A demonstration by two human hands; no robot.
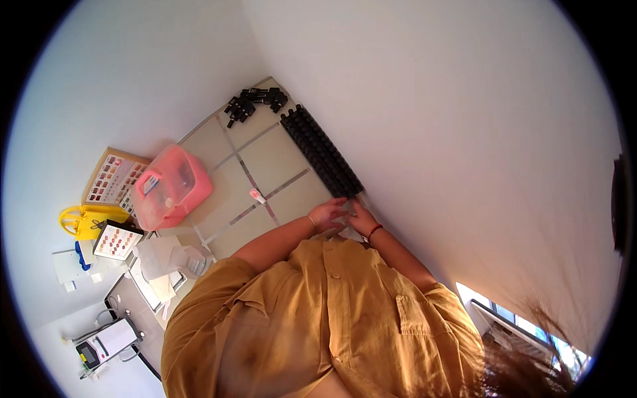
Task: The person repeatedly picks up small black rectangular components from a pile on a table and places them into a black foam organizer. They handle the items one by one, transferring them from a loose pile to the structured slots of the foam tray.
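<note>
My left hand (328, 215) and my right hand (362, 220) are close together in front of my chest, fingertips nearly meeting. The left fingers are stretched out and apart. My right fingers are extended too, partly hidden, and I make out nothing held in either hand. Just beyond them lies the near end of a long block of small black bottles (322, 151), lined up in rows beside the wall. A small white tube with pink on it (257, 196) rests on the beige tiled surface (265, 164) to the left of the rows.
Loose black bottles (247, 106) are heaped in the far corner. Along the left stand a pink translucent case (178, 192), a colour chart board (113, 178), a yellow bag (99, 222) and a framed swatch card (117, 240). White walls border the surface.
</note>
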